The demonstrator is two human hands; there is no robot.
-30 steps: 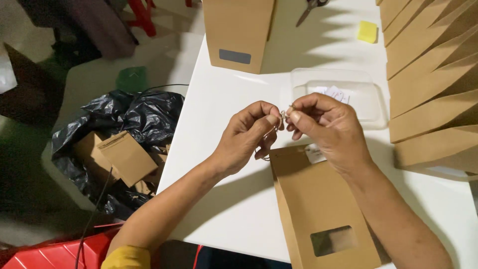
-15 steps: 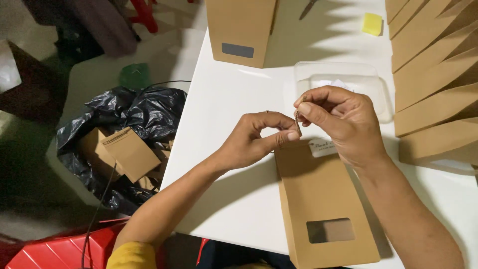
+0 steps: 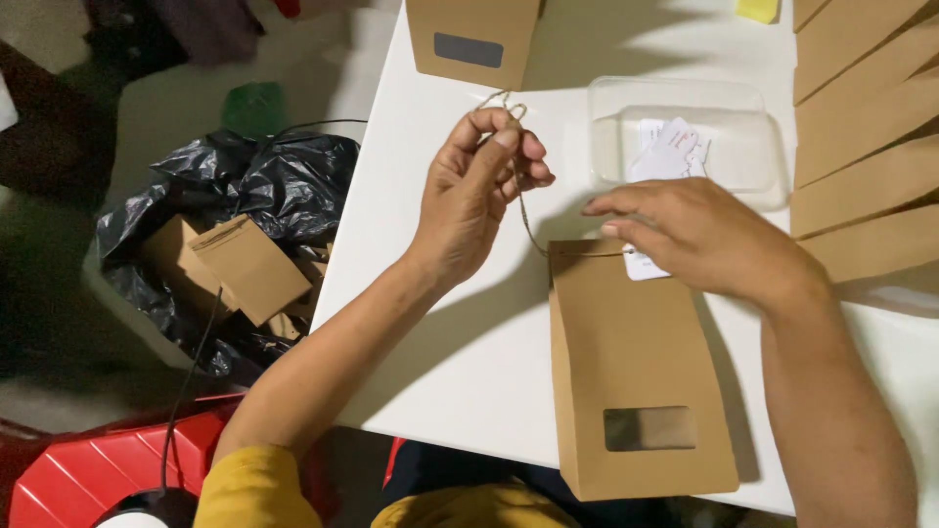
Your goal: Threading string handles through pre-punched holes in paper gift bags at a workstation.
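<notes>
Twine pinched left, tag pressed right

Head view: brown twine runs from the left hand, lifted above the white table, down to the top edge of a flat kraft paper bag. Left fingertips are pressed together, pinching the looped twine end; the strand hangs below and to the right of them. Right hand lies flat, fingers together, pressing a white tag at the bag top; tag sits just under those fingers. Bag's long axis runs away from the right fingers toward the person, window end nearest the body. Right hand is nearer the bag. Beyond the right fingers: clear plastic tray with more tags. Past the left fingertips: a standing kraft bag. Left of the table: black bin liner.
</notes>
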